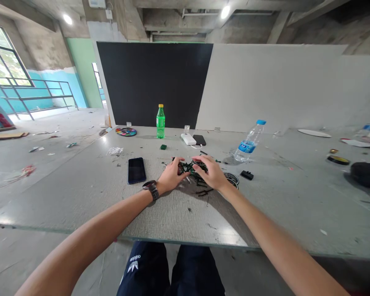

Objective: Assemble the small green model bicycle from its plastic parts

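Between my hands is a small green-and-black model frame, much like a toy bicycle's, low over the grey tabletop. My left hand, with a dark watch on its wrist, grips the left end with curved fingers and thumb. At the other end my right hand has its thumb and fingers round the model, covering part of it. Small spoked wheels lie just right of my right wrist. Thin black parts rest on the table below the hands. The finer contact at the fingertips is hidden.
A phone lies left of my hands. Behind stand a green bottle and a white power bank. A tilted clear water bottle and a black block are to the right. A black panel rises at the back.
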{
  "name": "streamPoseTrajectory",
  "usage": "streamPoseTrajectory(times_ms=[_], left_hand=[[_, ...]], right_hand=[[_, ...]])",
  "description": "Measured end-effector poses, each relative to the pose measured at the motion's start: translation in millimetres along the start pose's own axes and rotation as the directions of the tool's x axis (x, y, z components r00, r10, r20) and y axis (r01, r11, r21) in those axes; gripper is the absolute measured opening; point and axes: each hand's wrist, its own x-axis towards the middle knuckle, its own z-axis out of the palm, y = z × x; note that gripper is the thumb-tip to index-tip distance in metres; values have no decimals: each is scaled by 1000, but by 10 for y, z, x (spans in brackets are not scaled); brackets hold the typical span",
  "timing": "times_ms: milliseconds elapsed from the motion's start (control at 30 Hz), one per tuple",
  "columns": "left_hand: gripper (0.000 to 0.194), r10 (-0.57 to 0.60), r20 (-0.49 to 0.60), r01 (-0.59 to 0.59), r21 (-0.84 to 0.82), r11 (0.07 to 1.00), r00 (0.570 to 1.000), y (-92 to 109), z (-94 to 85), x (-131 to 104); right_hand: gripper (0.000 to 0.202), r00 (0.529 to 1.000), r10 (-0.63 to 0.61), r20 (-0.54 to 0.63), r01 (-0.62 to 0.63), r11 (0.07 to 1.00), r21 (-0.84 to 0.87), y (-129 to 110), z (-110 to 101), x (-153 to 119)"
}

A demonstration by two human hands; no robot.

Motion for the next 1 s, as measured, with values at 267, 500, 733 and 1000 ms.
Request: streamPoseTrajectory(times_ms=[267,500,733,1000], left_hand=[[53,88,54,-87,-18,996,995,69,-14,-37],[51,3,-6,-3,17,1000,1000,66,-18,-24],[44,-31,-19,29,-73,997,999,45,-27,7],[43,-8,-45,4,-88,996,999,3,-30,39]], right_hand=[[38,996,2,85,-16,986,165,-111,168,-3],[35,996,90,17,-91,956,279,-44,95,6],[36,991,128,34,-132,933,334,38,103,-1],[27,988,136,-72,-98,916,390,127,125,3]])
